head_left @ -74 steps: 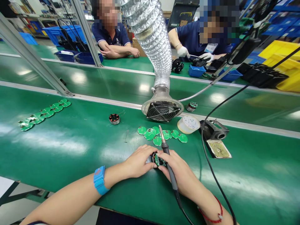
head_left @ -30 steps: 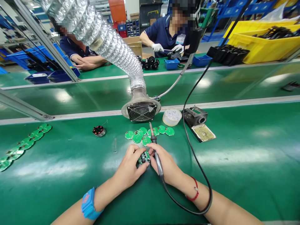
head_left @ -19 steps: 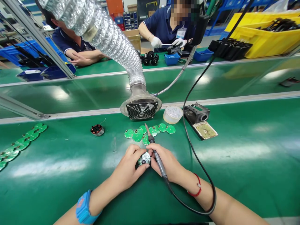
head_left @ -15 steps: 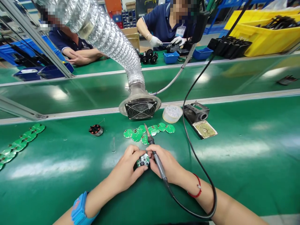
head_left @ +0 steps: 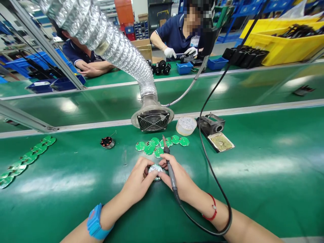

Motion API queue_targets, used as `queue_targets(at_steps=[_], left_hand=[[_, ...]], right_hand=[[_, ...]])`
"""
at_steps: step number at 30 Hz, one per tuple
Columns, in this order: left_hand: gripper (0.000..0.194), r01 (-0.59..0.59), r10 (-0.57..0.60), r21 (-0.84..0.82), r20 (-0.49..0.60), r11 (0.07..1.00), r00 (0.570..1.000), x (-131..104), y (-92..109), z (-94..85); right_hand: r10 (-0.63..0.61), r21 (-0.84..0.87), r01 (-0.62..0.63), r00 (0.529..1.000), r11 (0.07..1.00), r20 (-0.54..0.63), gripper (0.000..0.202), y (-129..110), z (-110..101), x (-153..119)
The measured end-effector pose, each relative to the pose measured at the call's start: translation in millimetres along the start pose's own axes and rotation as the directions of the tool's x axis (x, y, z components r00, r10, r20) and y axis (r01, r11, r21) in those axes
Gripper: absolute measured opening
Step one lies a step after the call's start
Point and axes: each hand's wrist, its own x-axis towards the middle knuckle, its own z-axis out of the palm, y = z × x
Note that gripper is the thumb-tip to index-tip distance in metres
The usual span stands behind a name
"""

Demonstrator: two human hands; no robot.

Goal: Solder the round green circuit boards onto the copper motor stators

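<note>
My left hand (head_left: 136,180) has its thumb and fingers closed on the left side of a small round circuit board (head_left: 155,168), whose upper face looks silvery. From the other side, the thumb of my right hand (head_left: 180,179) presses on the same board. That hand also grips a soldering iron (head_left: 171,173), held between fingers and palm, its tip pointing away from me over a group of green round boards (head_left: 149,148). The fingertips under the board are partly hidden.
Beyond the boards stands a fume extractor fan (head_left: 153,122) on a foil duct. Right of it are a solder spool (head_left: 186,125) and an iron stand with sponge (head_left: 220,141). A copper-wound motor stator (head_left: 107,142) and a row of green boards (head_left: 29,157) lie left. Two people sit opposite.
The board between my hands now shows a silvery face instead of the side with dark components. My right thumb has come onto it. The soldering iron stays in my right hand.
</note>
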Motion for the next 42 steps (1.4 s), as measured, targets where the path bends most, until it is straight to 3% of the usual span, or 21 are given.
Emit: queue_targets(at_steps=[7,10,15,21,25,32,36,42], left_hand=[[0.021,0.097,-0.107,-0.276,-0.020,0.956,0.994,9.1,-3.4,3.6],[0.023,0.160,-0.170,-0.362,0.004,0.918,0.985,11.5,-5.1,7.9],[0.023,0.139,-0.148,-0.416,0.012,0.899,0.989,13.3,-7.1,11.8],[0.018,0.070,-0.033,-0.395,0.100,0.916,0.994,17.4,-11.4,4.3],[0.017,0.028,0.027,-0.408,0.128,0.912,0.991,15.3,-14.2,-10.9],[0.018,-0.057,0.133,-0.249,0.300,0.967,0.945,10.1,-20.8,-30.8],[0.016,-0.073,0.141,-0.227,0.299,0.971,0.944,9.4,-20.1,-29.4],[0.009,-0.088,0.137,-0.180,0.277,0.980,0.951,6.5,-9.2,-28.3]], right_hand=[[0.055,0.114,-0.045,0.995,0.993,-0.088,0.039,-8.7,11.3,-2.5],[0.055,0.170,-0.044,0.997,0.984,-0.058,0.035,-10.3,10.1,0.4],[-0.005,0.070,0.007,1.000,0.998,-0.030,0.033,-4.5,6.7,6.4],[-0.102,-0.056,0.100,0.994,0.993,-0.027,0.030,-2.9,6.9,5.5],[-0.172,-0.155,0.172,0.985,0.973,0.016,0.046,-8.3,8.2,-3.7],[-0.230,-0.255,0.249,0.968,0.934,0.103,0.048,-6.1,9.0,-8.6],[-0.244,-0.260,0.259,0.966,0.930,0.089,0.047,-3.2,10.6,-10.1],[-0.261,-0.250,0.269,0.963,0.930,0.065,0.025,-7.2,10.9,-8.6]])
